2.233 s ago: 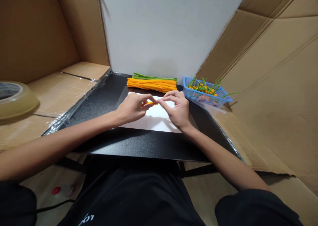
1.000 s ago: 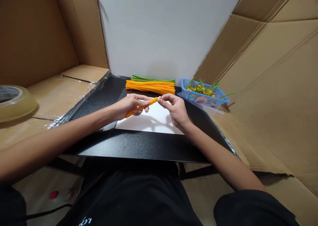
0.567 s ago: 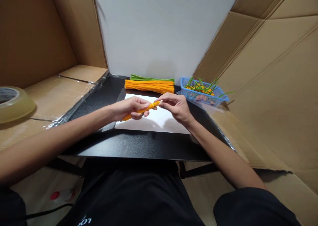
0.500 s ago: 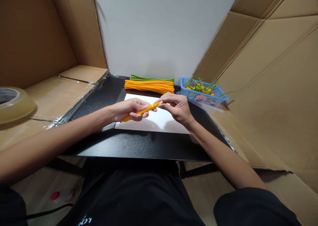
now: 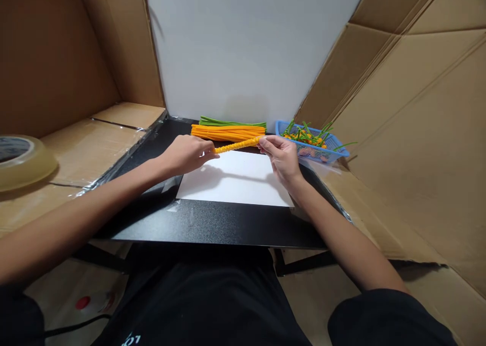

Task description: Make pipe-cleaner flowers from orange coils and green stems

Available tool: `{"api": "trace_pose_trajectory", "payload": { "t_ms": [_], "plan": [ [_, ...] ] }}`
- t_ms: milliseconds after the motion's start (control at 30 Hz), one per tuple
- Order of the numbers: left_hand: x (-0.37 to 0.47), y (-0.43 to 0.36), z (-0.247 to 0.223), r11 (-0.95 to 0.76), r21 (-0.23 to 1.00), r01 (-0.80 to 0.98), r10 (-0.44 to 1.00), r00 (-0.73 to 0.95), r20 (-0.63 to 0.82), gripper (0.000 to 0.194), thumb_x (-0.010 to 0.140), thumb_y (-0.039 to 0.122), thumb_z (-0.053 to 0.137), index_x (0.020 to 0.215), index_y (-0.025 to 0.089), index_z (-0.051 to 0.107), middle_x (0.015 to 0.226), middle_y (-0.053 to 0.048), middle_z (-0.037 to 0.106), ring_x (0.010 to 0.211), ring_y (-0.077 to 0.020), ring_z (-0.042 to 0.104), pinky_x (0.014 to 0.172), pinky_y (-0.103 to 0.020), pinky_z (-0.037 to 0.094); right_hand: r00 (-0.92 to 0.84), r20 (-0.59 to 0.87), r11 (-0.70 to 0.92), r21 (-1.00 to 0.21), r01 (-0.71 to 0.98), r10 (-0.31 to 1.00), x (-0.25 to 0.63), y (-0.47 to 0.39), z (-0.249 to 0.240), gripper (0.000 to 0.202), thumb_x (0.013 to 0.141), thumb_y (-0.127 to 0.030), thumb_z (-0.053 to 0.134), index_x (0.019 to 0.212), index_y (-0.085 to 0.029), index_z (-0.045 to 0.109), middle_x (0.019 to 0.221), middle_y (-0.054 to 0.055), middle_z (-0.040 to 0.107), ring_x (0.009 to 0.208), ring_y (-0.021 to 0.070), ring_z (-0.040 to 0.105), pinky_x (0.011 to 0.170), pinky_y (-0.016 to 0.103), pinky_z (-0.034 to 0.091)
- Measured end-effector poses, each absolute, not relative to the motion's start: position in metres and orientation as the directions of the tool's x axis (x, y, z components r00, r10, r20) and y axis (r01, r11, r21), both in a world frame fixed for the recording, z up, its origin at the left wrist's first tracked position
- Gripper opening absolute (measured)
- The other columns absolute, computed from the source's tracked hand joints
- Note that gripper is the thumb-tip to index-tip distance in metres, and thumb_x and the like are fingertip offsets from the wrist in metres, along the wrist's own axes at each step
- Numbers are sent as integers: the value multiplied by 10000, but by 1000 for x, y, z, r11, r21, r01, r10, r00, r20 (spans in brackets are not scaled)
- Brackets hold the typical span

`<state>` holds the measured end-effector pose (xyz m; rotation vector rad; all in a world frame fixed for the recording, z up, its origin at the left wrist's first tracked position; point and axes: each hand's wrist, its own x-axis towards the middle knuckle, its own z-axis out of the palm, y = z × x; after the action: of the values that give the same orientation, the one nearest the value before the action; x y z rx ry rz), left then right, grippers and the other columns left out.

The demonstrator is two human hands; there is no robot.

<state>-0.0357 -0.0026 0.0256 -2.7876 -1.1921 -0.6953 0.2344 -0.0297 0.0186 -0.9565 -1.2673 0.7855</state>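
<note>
An orange coiled piece [image 5: 237, 146] stretches between my two hands above a white sheet [image 5: 235, 181]. My left hand [image 5: 190, 154] pinches its left end, palm turned down. At the other end, the thumb and fingers of my right hand [image 5: 281, 158] are closed on it. Behind the sheet lies a bundle of orange fuzzy stems [image 5: 228, 132], with green stems [image 5: 231, 122] just beyond. My fingertips partly hide both ends of the piece.
A blue basket [image 5: 322, 156] with green and orange pieces [image 5: 306, 135] stands at the back right of the black table [image 5: 212, 224]. A large tape roll [image 5: 41, 166] lies on cardboard at the left. Cardboard walls rise on both sides.
The orange piece has been raised and now spans the gap between my hands. My left hand has turned over from palm up and moved left; my right hand has shifted slightly right.
</note>
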Motion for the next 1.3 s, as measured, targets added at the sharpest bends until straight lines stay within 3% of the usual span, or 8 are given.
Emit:
{"api": "trace_pose_trajectory", "payload": {
  "t_ms": [100, 300, 567, 733, 967, 1133, 1300],
  "plan": [
    [-35, 0, 20, -718, 48, 695, 650, 644, 402, 307, 981, 374, 542, 931, 157, 752, 873, -104, 759, 733, -195, 667, 629, -270, 407, 107, 306, 307, -952, 4, 946, 240, -28, 20, 312, 598, -446, 893, 764, -206, 783, 808, 31, 744, 796, 161, 660, 732, 292, 514],
    [-41, 7, 19, -750, -69, 657, 604, 725, 331, 305, 987, 273, 492, 959, 132, 761, 911, -121, 760, 759, -191, 683, 675, -270, 465, -134, 151, 181, -951, 252, 979, 254, -24, 13, 376, 548, -412, 936, 811, -170, 820, 783, 73, 779, 714, 169, 676, 719, 324, 523],
    [-42, 12, 15, -796, -177, 579, 526, 807, 270, 295, 995, 227, 467, 1006, 119, 741, 928, -146, 744, 833, -218, 683, 760, -307, 504, -190, 259, 315, -868, 385, 947, 249, -25, 3, 306, 589, -370, 905, 813, -176, 829, 808, 82, 801, 736, 227, 748, 743, 356, 588],
    [-38, 12, 3, -838, -133, 530, 484, 833, 267, 305, 994, 197, 446, 1027, 101, 733, 852, -137, 719, 814, -208, 671, 766, -298, 507, -189, 270, 327, -845, 422, 944, 248, -23, -6, 277, 570, -346, 909, 786, -191, 834, 790, 75, 802, 721, 234, 752, 739, 366, 602],
    [-28, 1, -5, -833, -129, 537, 492, 828, 269, 315, 1012, 195, 428, 1092, 89, 713, 871, -133, 714, 825, -206, 676, 769, -293, 520, -209, 313, 372, -844, 387, 927, 238, -30, -9, 271, 600, -378, 900, 807, -213, 838, 828, 73, 810, 759, 246, 763, 781, 386, 615],
    [-20, -16, -11, -826, -152, 543, 481, 819, 312, 299, 974, 104, 477, 1197, 55, 670, 926, -160, 729, 888, -242, 687, 816, -336, 537, -226, 331, 391, -860, 327, 916, 226, -39, -8, 221, 628, -348, 885, 809, -229, 839, 851, 67, 813, 790, 248, 765, 801, 391, 614],
    [-13, -31, -14, -846, -210, 490, 405, 847, 345, 231, 966, 71, 466, 1070, 67, 673, 857, -143, 714, 824, -235, 669, 815, -350, 531, -253, 336, 407, -852, 329, 907, 215, -50, -13, 184, 652, -348, 876, 776, -217, 837, 799, 63, 805, 746, 235, 743, 749, 371, 594]
  ]
}}
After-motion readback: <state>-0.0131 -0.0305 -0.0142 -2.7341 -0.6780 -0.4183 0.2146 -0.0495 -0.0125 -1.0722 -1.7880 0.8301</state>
